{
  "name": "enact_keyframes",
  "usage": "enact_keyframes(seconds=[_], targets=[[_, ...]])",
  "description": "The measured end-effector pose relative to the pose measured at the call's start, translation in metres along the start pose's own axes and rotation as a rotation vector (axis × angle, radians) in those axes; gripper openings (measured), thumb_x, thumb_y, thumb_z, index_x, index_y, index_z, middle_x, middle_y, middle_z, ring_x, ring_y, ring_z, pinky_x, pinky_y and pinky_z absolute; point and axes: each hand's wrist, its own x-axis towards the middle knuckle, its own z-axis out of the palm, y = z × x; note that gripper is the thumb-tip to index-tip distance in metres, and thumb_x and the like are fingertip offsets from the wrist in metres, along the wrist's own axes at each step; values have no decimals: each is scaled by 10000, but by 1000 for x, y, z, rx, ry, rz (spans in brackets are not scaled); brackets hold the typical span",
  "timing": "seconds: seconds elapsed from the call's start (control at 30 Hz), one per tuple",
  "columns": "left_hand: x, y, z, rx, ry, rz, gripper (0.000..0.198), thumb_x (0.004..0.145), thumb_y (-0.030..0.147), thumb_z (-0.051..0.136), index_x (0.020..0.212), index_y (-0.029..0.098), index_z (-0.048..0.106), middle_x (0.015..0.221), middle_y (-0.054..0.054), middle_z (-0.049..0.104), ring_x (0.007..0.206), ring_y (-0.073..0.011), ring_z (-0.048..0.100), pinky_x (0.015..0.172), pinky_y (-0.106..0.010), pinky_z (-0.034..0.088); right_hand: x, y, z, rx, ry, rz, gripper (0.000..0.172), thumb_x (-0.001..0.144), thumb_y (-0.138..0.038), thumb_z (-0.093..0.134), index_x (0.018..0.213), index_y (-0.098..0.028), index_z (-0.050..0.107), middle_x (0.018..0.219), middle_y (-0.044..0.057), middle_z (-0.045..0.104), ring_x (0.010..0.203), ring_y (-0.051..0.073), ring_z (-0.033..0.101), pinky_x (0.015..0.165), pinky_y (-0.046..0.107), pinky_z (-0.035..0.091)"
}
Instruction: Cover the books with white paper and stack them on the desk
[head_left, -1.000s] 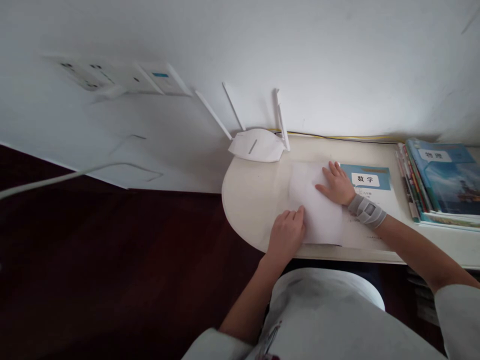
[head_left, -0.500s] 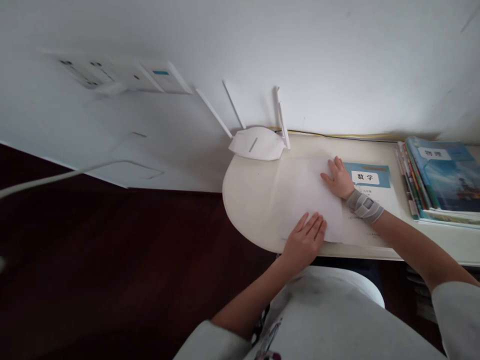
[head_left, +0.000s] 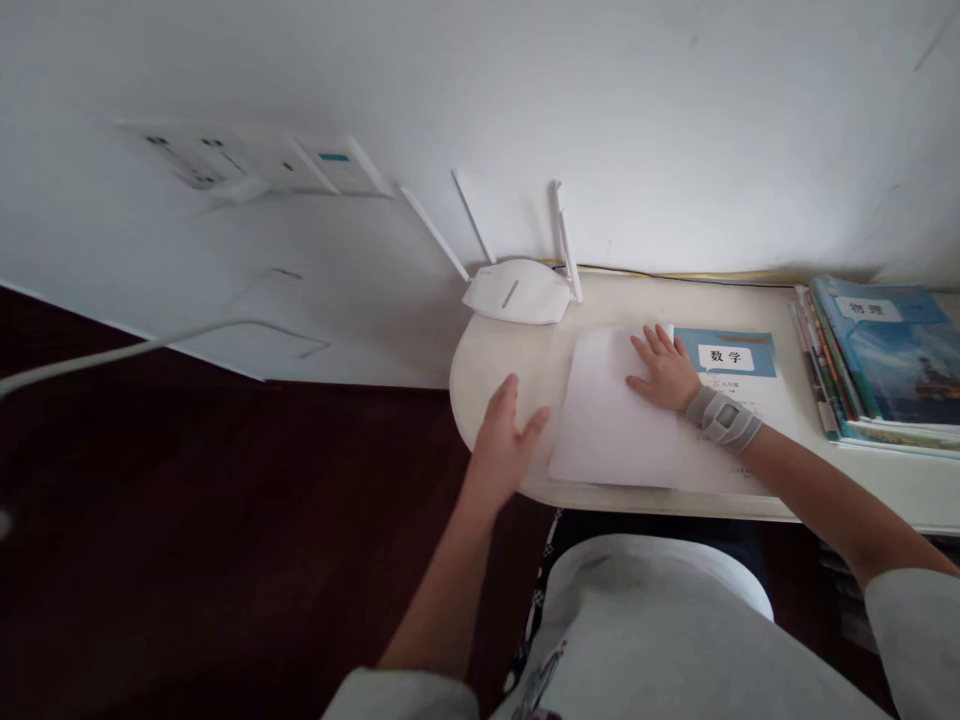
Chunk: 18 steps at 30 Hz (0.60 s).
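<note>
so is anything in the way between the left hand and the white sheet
Nothing visible: the left hand is just left of the white sheet, facing its near-side edge across a strip of tabletop. The router stands farther back, and the right hand rests on the sheet's far right corner.

Most likely a home study corner — a round-ended white desk [head_left: 536, 360] against a plain wall [head_left: 675, 130], bearing a router [head_left: 517, 292] and stacked schoolbooks [head_left: 889, 350] — with sockets [head_left: 225, 165] nearby.
</note>
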Motion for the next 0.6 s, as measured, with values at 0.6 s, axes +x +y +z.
enact_keyframes(seconds=[0.6], targets=[[59,122,63,-524,-415,139,671,902,465,-125,1368,291,325,1226,-32,585,1185,-194,502,904,-412,447,-24,26,-21,900,280,276,694,906,-572,28,1452,-166,163,1459,89,297,1294,187,368,996,381,403]])
